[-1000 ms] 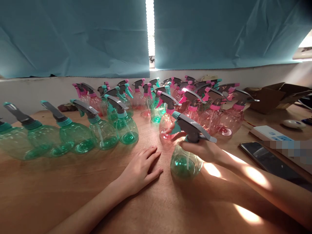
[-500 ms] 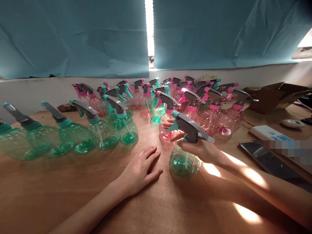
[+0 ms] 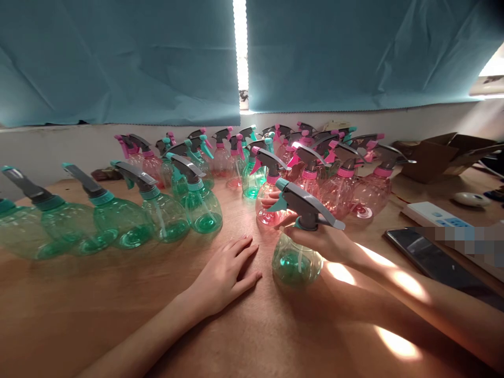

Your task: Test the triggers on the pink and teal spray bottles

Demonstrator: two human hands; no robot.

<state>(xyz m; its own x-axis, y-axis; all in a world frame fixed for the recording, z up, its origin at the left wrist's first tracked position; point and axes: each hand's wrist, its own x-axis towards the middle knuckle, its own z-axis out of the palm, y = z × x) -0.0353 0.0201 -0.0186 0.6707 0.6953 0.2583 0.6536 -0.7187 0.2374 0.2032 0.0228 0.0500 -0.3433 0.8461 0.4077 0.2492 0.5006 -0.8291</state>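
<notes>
My right hand (image 3: 315, 239) is around the neck of a green spray bottle (image 3: 295, 265) with a grey head and teal trigger. Its fingers show on the far side of the neck, partly hidden by the spray head. The bottle stands upright on the wooden table (image 3: 244, 336). To its left, my left hand (image 3: 226, 270) lies flat on the tabletop, fingers stretched out and touching no bottle. Just behind the held bottle stands a pink spray bottle (image 3: 265, 210). A green spray bottle (image 3: 203, 210) ends the row beyond my left hand.
More green spray bottles (image 3: 122, 228) line the left side, and several pink ones (image 3: 338, 191) crowd the back right. On the right lie a phone (image 3: 433, 262), a white power strip (image 3: 437, 215), a white mouse (image 3: 471, 199) and an open cardboard box (image 3: 444, 157). Blue curtains (image 3: 157, 63) hang behind.
</notes>
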